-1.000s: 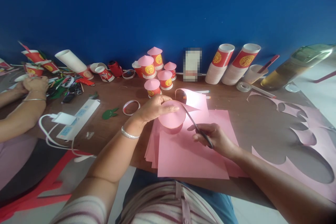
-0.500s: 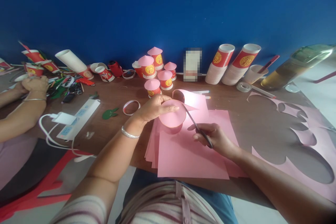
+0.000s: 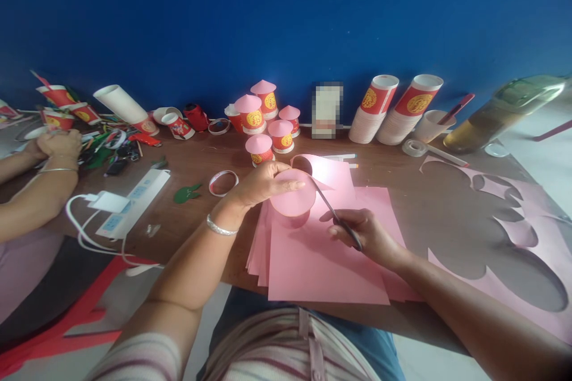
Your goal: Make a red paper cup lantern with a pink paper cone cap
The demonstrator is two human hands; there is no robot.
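My left hand (image 3: 261, 181) grips a round pink paper disc (image 3: 292, 196) by its left edge, holding it just above a stack of pink paper sheets (image 3: 322, 256). My right hand (image 3: 366, 235) is closed on a pair of scissors (image 3: 333, 214) whose blades point up-left and meet the disc's right edge. A curling pink offcut (image 3: 326, 169) hangs off behind the disc.
Small red cups with pink cone lids (image 3: 268, 116) stand behind the disc, and stacks of red paper cups (image 3: 395, 107) lie at the back right. A tape roll (image 3: 413, 147), a bottle (image 3: 500, 110), a large cut-out pink sheet (image 3: 527, 232), a power strip (image 3: 134, 199). Another person's hands (image 3: 56, 146) at left.
The pink offcut behind the disc has curled a little further round. The disc has turned slightly in my left hand. Both hands stay where they were.
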